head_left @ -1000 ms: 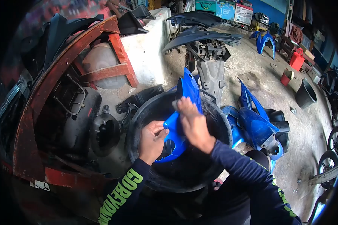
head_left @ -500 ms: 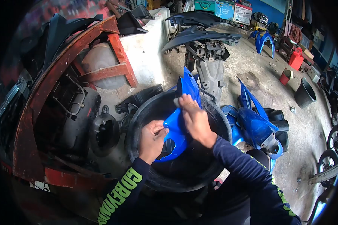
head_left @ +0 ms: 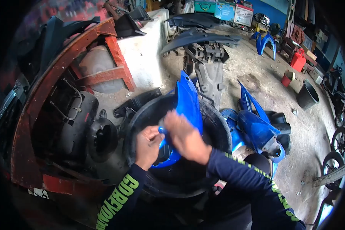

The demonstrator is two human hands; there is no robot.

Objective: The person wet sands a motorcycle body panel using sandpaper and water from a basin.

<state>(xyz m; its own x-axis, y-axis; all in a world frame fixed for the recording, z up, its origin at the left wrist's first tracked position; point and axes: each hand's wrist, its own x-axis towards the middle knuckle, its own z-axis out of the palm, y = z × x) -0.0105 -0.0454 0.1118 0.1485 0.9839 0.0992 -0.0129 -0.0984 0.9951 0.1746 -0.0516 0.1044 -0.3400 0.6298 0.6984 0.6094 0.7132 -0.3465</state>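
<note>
A glossy blue panel (head_left: 189, 103) stands tilted over a round black tub (head_left: 227, 132), its lower part inside the rim. My left hand (head_left: 148, 145) pinches the panel's left corner between thumb and fingers. Across the panel's middle lies my right hand (head_left: 183, 134), blurred by motion, its fingers close to the left hand's fingertips. A greyish thing shows slightly at the right fingertips, too blurred to make out. The right hand hides part of the panel.
More blue panels (head_left: 257, 128) lie on the floor right of the tub. A red wooden frame (head_left: 38, 103) and a black cylinder (head_left: 78, 122) are at left. Ahead stands a grey motorcycle frame part (head_left: 211, 78). A dark bucket (head_left: 307, 96) is farther right.
My right hand has slid down and left over the panel, towards my left hand. My left hand keeps its pinch on the corner. The whole view has shifted slightly.
</note>
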